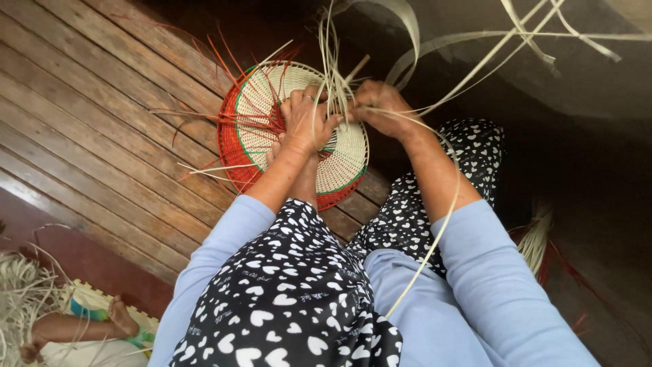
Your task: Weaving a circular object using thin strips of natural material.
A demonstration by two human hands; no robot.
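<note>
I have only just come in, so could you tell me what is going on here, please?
A seated person is weaving a round basket of cream strands with red and green bands, which rests on a wooden plank floor. The left hand presses on the woven surface among loose red strands, and the right hand grips pale strips that rise from the middle. Another bundle of pale strips lies at lower left.
</note>
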